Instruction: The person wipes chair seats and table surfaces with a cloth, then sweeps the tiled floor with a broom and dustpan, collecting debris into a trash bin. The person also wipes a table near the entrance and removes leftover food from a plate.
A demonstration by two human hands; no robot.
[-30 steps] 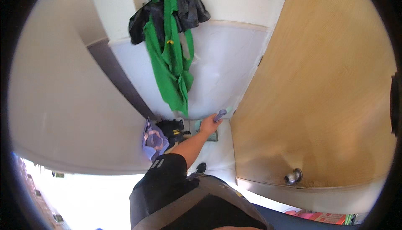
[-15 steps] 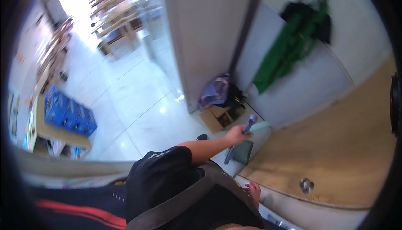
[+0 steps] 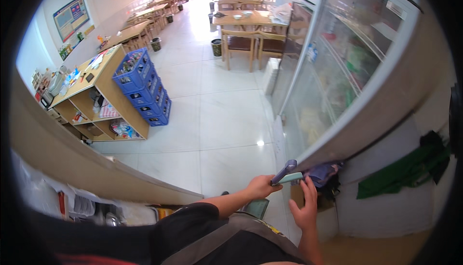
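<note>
Fingers of my left hand are wrapped around a purple handle, gripping it together with a pale green handle; both jut up and to the right from my fist, over the near edge of the pale tiled floor, toward its right-hand corner. My right hand is raised just beside them, fingers spread and pointing upward; its fingertips come near the end of the pale green handle, and I cannot tell whether they touch it. Below my left wrist shows a dark green pan-like thing, partly hidden.

A purple bag sits beyond my right fingertips, at the floor's right edge, near the foot of a glass-fronted cabinet. Green cloth hangs at the far right, against a pale wall.

On the left, papers lie along the top of a wooden worktop. Blue crates stand stacked just beside its right edge. Wooden chairs stand toward the floor's far edge.
</note>
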